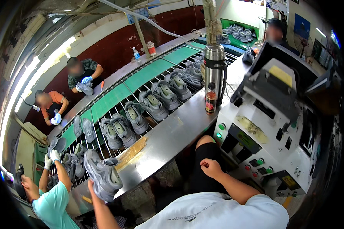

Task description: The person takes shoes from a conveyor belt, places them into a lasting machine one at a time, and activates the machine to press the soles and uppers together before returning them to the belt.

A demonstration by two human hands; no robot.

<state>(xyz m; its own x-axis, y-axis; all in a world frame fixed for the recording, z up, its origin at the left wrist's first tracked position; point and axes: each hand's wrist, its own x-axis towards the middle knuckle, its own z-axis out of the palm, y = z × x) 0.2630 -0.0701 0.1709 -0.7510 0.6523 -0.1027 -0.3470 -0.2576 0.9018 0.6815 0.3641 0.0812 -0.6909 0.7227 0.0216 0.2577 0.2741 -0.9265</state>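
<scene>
A grey sneaker [102, 175] is held up in my left hand [91, 187] at the near end of the rack. Only part of that hand shows, since the shoe hides most of the fingers. Part of another grey shoe [111, 161] peeks out behind it. My right hand [211, 168] rests by my thigh with its fingers curled in and nothing visible in them. Beyond the metal ledge, rows of grey sneakers [153, 105] stand on the bar conveyor. Two more grey shoes [88, 130] lie on its green strip.
A steel ledge [168, 142] with brown tape runs before me. On it stand a steel flask [215, 57] and a dark bottle [210, 100]. A white machine [252, 133] with buttons is at right. Gloved co-workers [57, 198] [84, 74] handle shoes at left and across.
</scene>
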